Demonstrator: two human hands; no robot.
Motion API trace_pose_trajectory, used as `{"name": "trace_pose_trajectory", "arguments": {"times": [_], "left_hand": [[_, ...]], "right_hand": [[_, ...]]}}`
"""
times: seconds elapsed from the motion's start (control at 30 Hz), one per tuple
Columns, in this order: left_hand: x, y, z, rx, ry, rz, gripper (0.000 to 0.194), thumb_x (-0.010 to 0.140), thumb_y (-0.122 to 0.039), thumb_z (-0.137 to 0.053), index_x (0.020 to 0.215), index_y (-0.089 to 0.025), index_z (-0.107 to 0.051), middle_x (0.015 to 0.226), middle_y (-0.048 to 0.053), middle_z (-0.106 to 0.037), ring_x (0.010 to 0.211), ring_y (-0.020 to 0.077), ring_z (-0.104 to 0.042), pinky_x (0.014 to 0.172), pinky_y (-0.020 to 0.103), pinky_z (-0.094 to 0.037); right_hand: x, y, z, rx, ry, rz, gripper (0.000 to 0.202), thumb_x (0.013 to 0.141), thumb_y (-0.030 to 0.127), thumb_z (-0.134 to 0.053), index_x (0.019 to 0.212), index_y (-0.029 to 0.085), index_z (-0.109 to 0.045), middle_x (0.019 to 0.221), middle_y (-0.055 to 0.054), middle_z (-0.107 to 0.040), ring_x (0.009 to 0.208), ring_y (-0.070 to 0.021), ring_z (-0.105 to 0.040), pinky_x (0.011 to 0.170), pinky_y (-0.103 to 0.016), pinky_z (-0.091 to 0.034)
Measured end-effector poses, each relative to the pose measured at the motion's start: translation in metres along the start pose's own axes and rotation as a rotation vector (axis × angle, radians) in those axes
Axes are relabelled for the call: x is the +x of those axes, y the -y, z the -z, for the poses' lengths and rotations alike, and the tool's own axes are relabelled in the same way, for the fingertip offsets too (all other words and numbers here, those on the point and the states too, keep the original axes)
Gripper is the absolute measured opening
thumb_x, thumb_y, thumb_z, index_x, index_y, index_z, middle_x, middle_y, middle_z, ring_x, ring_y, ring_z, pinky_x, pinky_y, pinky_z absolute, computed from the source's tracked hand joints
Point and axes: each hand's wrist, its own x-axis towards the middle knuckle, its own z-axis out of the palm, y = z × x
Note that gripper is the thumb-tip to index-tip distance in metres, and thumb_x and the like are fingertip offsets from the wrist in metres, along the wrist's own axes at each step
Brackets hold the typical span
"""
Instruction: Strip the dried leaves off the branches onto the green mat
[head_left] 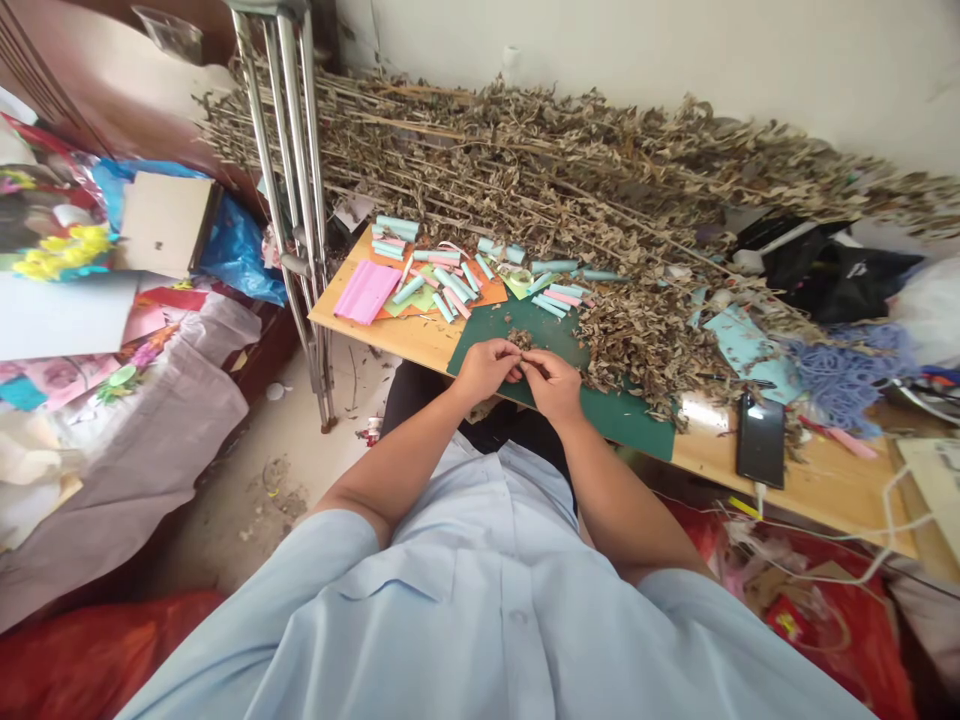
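Left hand [487, 370] and right hand [553, 384] meet at the fingertips over green cutting mat [637, 422]; cannot tell whether either grips anything. Dried leaves [637, 345] heaped beside right hand, partly on mat.

Plain off-white wall [637, 50], littered pale floor [225, 545], light wooden table [832, 485], soft light
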Motion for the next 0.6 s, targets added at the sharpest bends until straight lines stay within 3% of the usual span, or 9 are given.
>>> {"name": "trace_pose_trajectory", "arguments": {"times": [0.13,0.3,0.47,0.6], "left_hand": [[0.0022,0.0017,0.0007,0.004,0.013,0.01,0.008,0.088,-0.009,-0.06,0.089,-0.01,-0.068,0.064,0.002,-0.069,0.058,0.0104,-0.067,0.061,0.021,-0.056],[0.0024,0.0031,0.0015,0.066,0.026,-0.002,0.011,0.083,-0.006,-0.061,0.088,-0.01,-0.07,0.065,0.002,-0.07,0.059,0.0107,-0.068,0.061,0.02,-0.056],[0.0011,0.0007,0.0029,0.086,0.042,0.003,0.01,0.082,-0.006,-0.061,0.086,-0.01,-0.07,0.061,0.002,-0.068,0.055,0.0114,-0.067,0.058,0.021,-0.055],[0.0026,0.0009,0.0054,0.033,0.064,0.018,0.008,0.083,-0.009,-0.065,0.09,-0.009,-0.069,0.063,0.003,-0.069,0.056,0.0111,-0.067,0.06,0.022,-0.056]], "right_hand": [[-0.0002,-0.0011,-0.0013,-0.046,-0.012,0.011,0.015,0.091,0.029,-0.061,0.09,0.024,-0.075,0.096,-0.006,-0.078,0.091,-0.0222,-0.073,0.089,-0.04,-0.06],[-0.0036,0.0013,-0.0006,-0.044,-0.025,-0.038,0.013,0.088,0.027,-0.061,0.092,0.022,-0.073,0.088,-0.005,-0.076,0.076,-0.0187,-0.071,0.077,-0.035,-0.059],[-0.0018,0.0005,0.0009,0.027,0.01,-0.175,0.015,0.085,0.032,-0.064,0.093,0.021,-0.071,0.084,-0.004,-0.075,0.073,-0.0181,-0.07,0.073,-0.033,-0.059],[0.0024,-0.0048,-0.001,0.162,-0.062,-0.304,0.02,0.084,0.038,-0.066,0.092,0.021,-0.068,0.079,-0.004,-0.073,0.071,-0.0195,-0.07,0.07,-0.034,-0.06]]}}
